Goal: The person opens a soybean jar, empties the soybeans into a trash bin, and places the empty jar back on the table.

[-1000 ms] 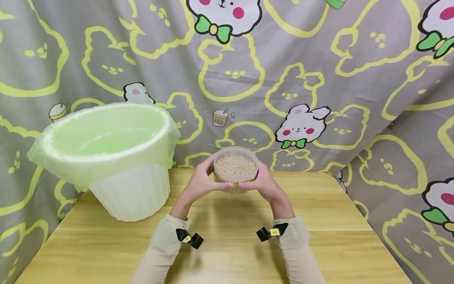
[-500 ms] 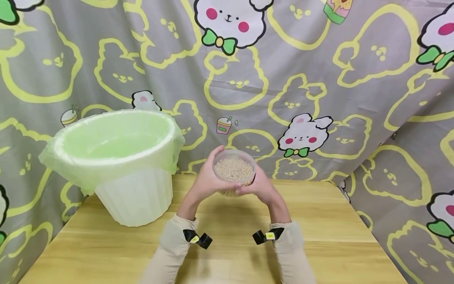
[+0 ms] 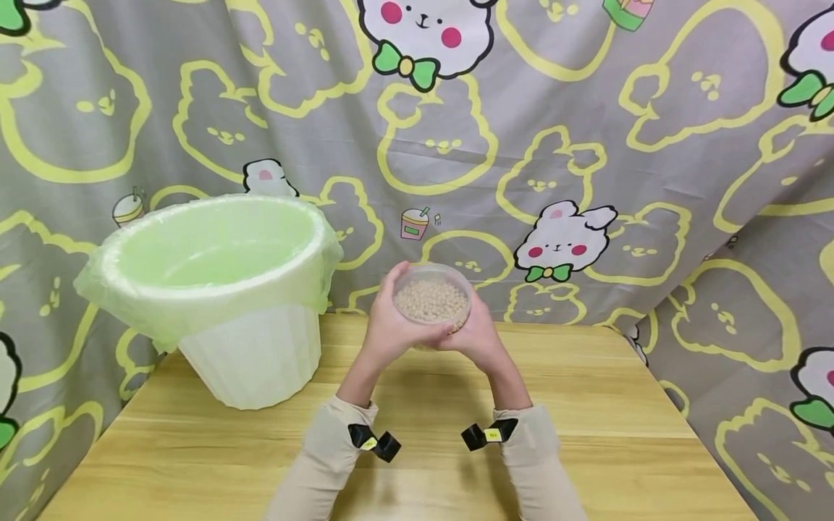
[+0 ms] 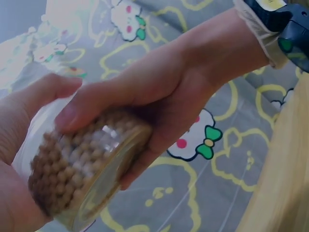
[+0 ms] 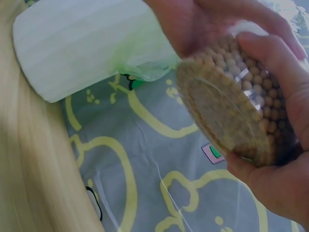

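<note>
Both hands hold a clear round plastic jar of pale, round dried beans above the table, near its back edge. My left hand grips its left side, and my right hand the right side, with the thumbs near each other at the front. In the left wrist view the jar shows its bean-filled wall between the hands. Its flat base faces the camera in the right wrist view, where the jar is tilted. Whether a clear lid covers the top, I cannot tell.
A large white bin with a pale green bag liner over its rim stands at the left of the wooden table. Behind and at both sides hangs a grey curtain with cartoon prints.
Both hands have turned slightly around the jar, and it leans a little differently between them. The left fingers now show above its rim. The head view has shifted slightly.
</note>
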`<state>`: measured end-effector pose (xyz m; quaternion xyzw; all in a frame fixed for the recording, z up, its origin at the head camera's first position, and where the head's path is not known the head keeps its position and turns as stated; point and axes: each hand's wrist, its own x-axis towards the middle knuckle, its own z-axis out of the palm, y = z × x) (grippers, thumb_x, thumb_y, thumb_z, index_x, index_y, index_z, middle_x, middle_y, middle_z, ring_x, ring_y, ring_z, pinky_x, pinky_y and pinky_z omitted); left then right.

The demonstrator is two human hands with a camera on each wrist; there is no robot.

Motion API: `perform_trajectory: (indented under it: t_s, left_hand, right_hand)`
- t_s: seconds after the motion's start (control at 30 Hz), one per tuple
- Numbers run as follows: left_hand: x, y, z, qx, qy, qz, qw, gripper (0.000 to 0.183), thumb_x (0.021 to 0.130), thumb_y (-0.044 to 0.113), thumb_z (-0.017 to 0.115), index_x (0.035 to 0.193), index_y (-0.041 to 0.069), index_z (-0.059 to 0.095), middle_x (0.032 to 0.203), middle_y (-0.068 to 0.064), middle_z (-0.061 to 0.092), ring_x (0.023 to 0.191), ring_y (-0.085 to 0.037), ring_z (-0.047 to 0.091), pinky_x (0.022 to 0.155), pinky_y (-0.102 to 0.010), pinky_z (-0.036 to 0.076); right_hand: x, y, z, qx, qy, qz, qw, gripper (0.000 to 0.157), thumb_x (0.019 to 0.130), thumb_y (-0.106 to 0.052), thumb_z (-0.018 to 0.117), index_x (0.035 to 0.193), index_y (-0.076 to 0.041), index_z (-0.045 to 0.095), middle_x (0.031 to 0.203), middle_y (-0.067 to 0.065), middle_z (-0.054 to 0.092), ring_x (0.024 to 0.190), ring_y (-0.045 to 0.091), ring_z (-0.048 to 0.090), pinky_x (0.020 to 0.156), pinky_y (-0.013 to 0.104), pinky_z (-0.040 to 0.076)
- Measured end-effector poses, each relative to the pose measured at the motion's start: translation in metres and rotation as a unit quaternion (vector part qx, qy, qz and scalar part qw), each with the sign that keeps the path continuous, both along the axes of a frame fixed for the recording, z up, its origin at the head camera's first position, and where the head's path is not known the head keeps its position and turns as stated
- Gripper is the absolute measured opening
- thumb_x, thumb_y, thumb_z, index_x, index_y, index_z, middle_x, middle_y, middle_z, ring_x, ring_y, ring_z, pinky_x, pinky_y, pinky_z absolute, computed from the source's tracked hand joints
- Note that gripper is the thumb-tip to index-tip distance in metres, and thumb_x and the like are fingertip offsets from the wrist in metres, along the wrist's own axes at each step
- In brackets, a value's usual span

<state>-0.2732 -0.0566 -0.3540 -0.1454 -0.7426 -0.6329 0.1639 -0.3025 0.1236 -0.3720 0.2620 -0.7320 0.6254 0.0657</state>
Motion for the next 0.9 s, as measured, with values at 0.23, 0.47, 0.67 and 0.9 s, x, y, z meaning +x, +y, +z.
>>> perform_trajectory:
  t_s: [0.23, 0.47, 0.67, 0.9]
  left_hand:
    - [0.003, 0.001, 0.004, 0.002, 0.003, 0.020, 0.9998, 0.118, 0.058, 0.026, 0.100, 0.156, 0.020, 0.034, 0.152, -0.001, 0.045, 0.134, -0.025, 0.048, 0.111, -0.051, 0.040]
    - [-0.002, -0.029, 0.007, 0.024, 0.001, -0.166, 0.9858, 0.112, 0.070, 0.022, 0.095, 0.160, 0.013, 0.029, 0.155, -0.011, 0.044, 0.139, -0.028, 0.046, 0.116, -0.043, 0.036]
    - [-0.008, -0.039, 0.004, 0.008, 0.001, -0.245, 0.9695, 0.119, 0.064, 0.028, 0.098, 0.159, 0.010, 0.029, 0.153, -0.016, 0.045, 0.134, -0.033, 0.046, 0.108, -0.032, 0.041]
    - [-0.009, -0.033, 0.007, 0.002, 0.018, -0.214, 0.9767, 0.110, 0.064, 0.003, 0.093, 0.157, 0.012, 0.034, 0.149, -0.014, 0.050, 0.131, -0.032, 0.050, 0.107, -0.039, 0.044]
  right_hand:
    - [0.004, -0.005, 0.002, 0.000, -0.008, -0.034, 0.999, 0.111, 0.059, -0.005, 0.095, 0.153, -0.023, 0.039, 0.148, 0.005, 0.052, 0.134, 0.024, 0.050, 0.112, 0.049, 0.040]
    - [0.003, 0.011, 0.009, -0.007, 0.004, 0.078, 0.997, 0.108, 0.062, -0.001, 0.093, 0.154, -0.020, 0.040, 0.145, 0.008, 0.052, 0.129, 0.028, 0.051, 0.107, 0.040, 0.047]
    - [0.003, 0.016, 0.009, 0.020, 0.008, 0.141, 0.990, 0.111, 0.060, -0.005, 0.095, 0.154, -0.021, 0.039, 0.145, 0.009, 0.051, 0.128, 0.030, 0.050, 0.108, 0.041, 0.045]
    - [0.002, 0.014, 0.011, 0.011, 0.028, 0.127, 0.991, 0.110, 0.060, 0.002, 0.093, 0.154, -0.023, 0.040, 0.145, 0.008, 0.051, 0.128, 0.029, 0.051, 0.109, 0.042, 0.044]
